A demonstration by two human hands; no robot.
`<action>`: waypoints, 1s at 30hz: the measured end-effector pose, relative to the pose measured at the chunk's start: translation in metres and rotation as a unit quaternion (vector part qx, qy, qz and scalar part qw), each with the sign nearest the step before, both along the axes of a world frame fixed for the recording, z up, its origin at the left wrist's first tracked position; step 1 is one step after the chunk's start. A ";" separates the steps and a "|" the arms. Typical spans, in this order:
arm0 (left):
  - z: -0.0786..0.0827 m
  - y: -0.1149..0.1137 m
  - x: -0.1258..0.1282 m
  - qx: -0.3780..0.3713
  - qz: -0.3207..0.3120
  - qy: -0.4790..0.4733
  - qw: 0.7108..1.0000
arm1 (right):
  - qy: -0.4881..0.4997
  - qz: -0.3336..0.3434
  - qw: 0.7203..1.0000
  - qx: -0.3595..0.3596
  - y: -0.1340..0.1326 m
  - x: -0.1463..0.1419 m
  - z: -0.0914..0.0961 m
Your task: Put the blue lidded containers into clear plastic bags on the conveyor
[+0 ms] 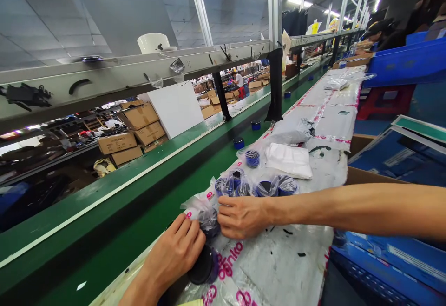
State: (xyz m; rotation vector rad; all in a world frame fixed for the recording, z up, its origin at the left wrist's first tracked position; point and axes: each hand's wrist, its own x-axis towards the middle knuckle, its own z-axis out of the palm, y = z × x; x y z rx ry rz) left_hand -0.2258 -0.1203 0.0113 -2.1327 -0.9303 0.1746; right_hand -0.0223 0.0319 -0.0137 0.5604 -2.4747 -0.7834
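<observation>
My left hand (pixel 176 252) is closed over a round black disc-shaped part (pixel 202 265) lying on printed plastic sheeting (pixel 278 264). Just right of it, my right hand (pixel 240 215) pinches a small clear bag holding a dark blue round part (pixel 208 218); both hands touch this bag. Behind my right hand sits a row of several bagged blue round parts (pixel 256 186). Farther back lie one more bagged blue part (pixel 252 158) and a folded white bag (pixel 289 160).
A green conveyor belt (pixel 139 213) runs along the left with blue round parts (pixel 239 143) on it. A metal overhead rail (pixel 139 71) carries a white cup (pixel 153 43). Cardboard boxes (pixel 139 124) are stacked beyond. Blue bins (pixel 407 62) and blue cartons (pixel 400 157) stand at right.
</observation>
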 end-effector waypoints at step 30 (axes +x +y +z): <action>0.023 0.035 0.007 -0.104 0.397 -0.596 0.690 | 0.056 -0.345 0.877 -0.330 0.015 -0.033 0.049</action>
